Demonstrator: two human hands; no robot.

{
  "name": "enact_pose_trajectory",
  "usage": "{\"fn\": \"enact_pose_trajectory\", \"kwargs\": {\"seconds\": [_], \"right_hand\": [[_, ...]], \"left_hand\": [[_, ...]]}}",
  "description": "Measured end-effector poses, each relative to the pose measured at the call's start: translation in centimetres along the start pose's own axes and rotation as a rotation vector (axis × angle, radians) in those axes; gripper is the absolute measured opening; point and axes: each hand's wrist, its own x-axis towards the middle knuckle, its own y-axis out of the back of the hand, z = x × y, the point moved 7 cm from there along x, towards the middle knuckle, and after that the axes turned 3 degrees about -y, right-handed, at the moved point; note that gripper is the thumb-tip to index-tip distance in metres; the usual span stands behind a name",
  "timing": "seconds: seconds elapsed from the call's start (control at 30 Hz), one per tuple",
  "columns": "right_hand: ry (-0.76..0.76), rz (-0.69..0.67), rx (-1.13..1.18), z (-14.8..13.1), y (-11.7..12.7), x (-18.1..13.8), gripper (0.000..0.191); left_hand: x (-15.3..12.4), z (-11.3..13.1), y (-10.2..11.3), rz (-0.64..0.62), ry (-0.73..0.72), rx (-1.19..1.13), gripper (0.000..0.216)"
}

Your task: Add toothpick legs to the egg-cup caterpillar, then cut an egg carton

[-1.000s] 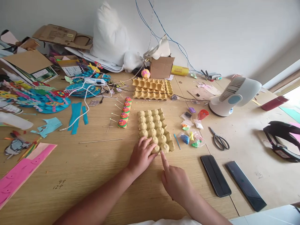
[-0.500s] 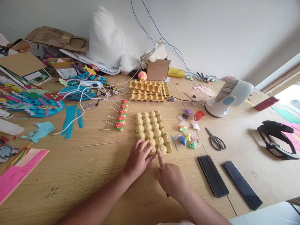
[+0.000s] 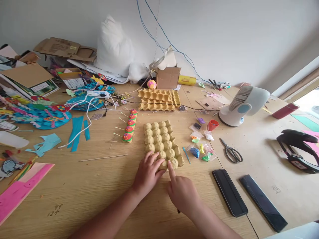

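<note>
An upturned yellowish egg carton (image 3: 159, 137) with rows of bumps lies on the table before me. My left hand (image 3: 147, 171) holds its near left corner, fingers over the bumps and thumb along the front edge. With the index finger stretched out, my right hand (image 3: 183, 192) touches a bump at the near edge; its other fingers are curled under. A small dark tip (image 3: 178, 211) pokes out below that hand, and the rest of it is hidden. To the left stands a red and green egg-carton caterpillar (image 3: 129, 126) with smiling faces and thin sticks.
Bags of coloured clay (image 3: 194, 152), a blue stick (image 3: 186, 155) and a red cup (image 3: 212, 125) lie right of the carton. Farther right are scissors (image 3: 231, 151), a phone (image 3: 229, 192) and a white fan (image 3: 245, 104). More egg cartons (image 3: 157, 105) sit behind. A thin wooden stick (image 3: 103, 158) lies left.
The camera view has tilted slightly, so the table things appear a little lower. Both hands keep nearly the same pose on the egg carton.
</note>
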Motion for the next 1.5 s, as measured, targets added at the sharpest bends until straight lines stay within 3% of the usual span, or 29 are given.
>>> {"fn": "enact_pose_trajectory", "kwargs": {"seconds": [0.57,0.77,1.0,1.2,1.5], "right_hand": [[0.01,-0.037,0.029,0.0,-0.5,-1.0,0.075],[-0.019,-0.017,0.054,0.1,-0.2,0.4,0.071],[0.0,-0.089,0.033,0.1,-0.9,-1.1,0.074],[0.002,-0.034,0.049,0.3,-0.3,0.4,0.071],[0.016,-0.056,0.022,0.3,-0.5,-0.2,0.072]], "left_hand": [[-0.2,-0.1,-0.5,0.005,-0.021,-0.006,0.032],[-0.2,-0.2,-0.4,0.019,-0.033,-0.004,0.033],[-0.1,-0.1,-0.4,0.009,-0.027,-0.011,0.031],[-0.2,-0.1,-0.3,0.026,-0.03,-0.014,0.034],[-0.1,-0.1,-0.2,0.033,-0.027,-0.014,0.032]]}}
